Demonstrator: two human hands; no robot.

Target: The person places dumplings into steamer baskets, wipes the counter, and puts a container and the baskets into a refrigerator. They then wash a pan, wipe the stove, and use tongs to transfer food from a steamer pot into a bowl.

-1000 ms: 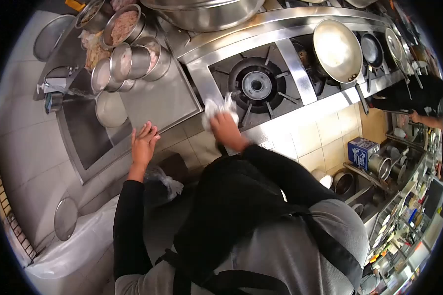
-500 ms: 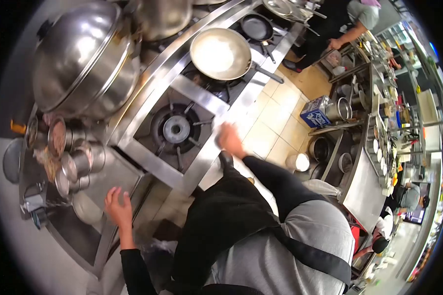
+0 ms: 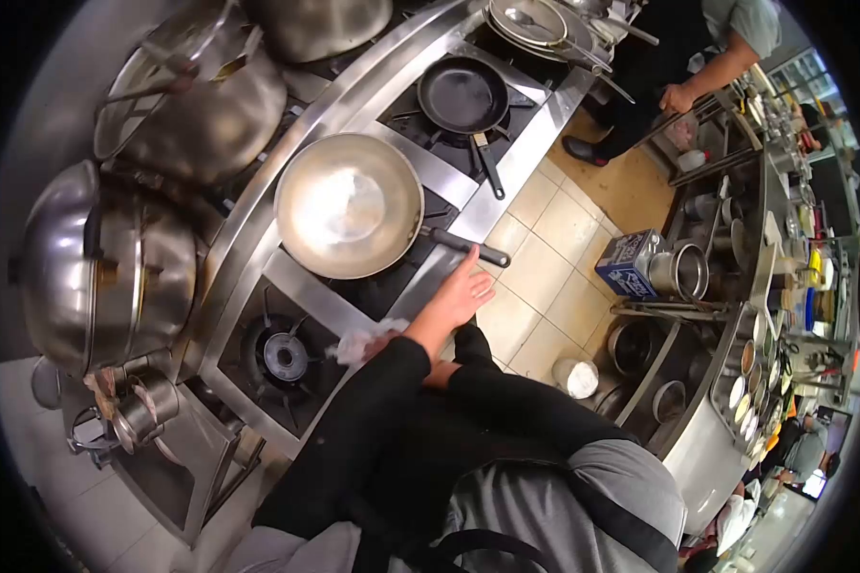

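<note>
A wide steel frying pan (image 3: pixel 325 205) sits on the stove, its black handle (image 3: pixel 468 246) sticking out past the front edge. My left hand (image 3: pixel 461 294) reaches across to that handle, fingers stretched out and the index fingertip right by it. My right hand (image 3: pixel 382 341) is crossed under my left forearm and mostly hidden by it. A crumpled, whitish, see-through cloth (image 3: pixel 355 345) shows at its fingers, blurred, over the stove edge. Left of it is a bare gas burner (image 3: pixel 285 356).
A small black frying pan (image 3: pixel 463 94) stands on the farther burner, with stacked pans (image 3: pixel 535 24) behind. Large steel pots (image 3: pixel 115 267) line the left. A co-worker's hand (image 3: pixel 678 98) is at the upper right. A blue box (image 3: pixel 631 263) and shelves stand across the tiled aisle (image 3: pixel 554 248).
My left hand has swung from the lower left up to the pan handle. My right hand has drawn back to the left under it, and the whitish cloth now shows. The view has shifted.
</note>
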